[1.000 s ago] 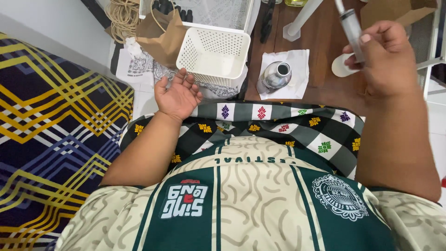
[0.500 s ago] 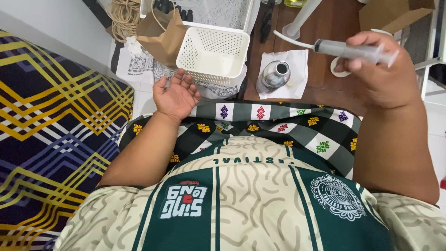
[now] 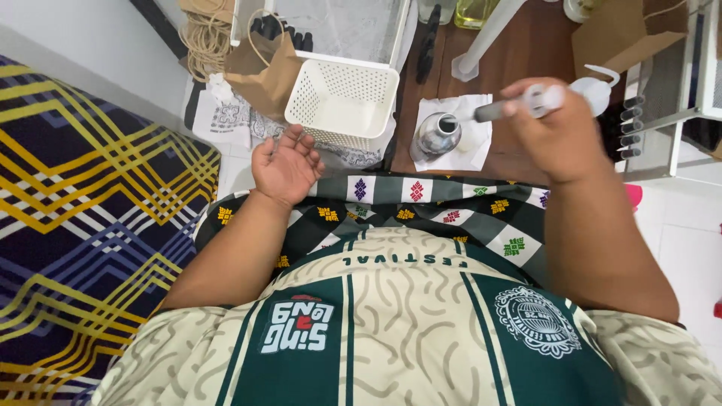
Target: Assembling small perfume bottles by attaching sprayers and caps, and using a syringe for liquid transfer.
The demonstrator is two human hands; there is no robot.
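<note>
My right hand (image 3: pixel 562 134) holds a syringe (image 3: pixel 505 110) level, its tip pointing left over the mouth of a small silver metal cup (image 3: pixel 437 134). The cup stands on a white tissue (image 3: pixel 451 135) on the brown wooden surface. My left hand (image 3: pixel 286 165) rests palm up on my knee with fingers loosely apart and nothing in it, just in front of a white perforated plastic basket (image 3: pixel 342 101).
A brown paper bag (image 3: pixel 259 68) and a coil of rope (image 3: pixel 203 34) lie behind the basket. A white squeeze bottle (image 3: pixel 594 89), a cardboard box (image 3: pixel 624 34) and a metal rack (image 3: pixel 692 83) stand at right. A patterned mat (image 3: pixel 83 218) covers the left floor.
My right hand has tipped the syringe from upright to level and moved it left and down, so its tip is now over the metal cup. My left hand has stayed put.
</note>
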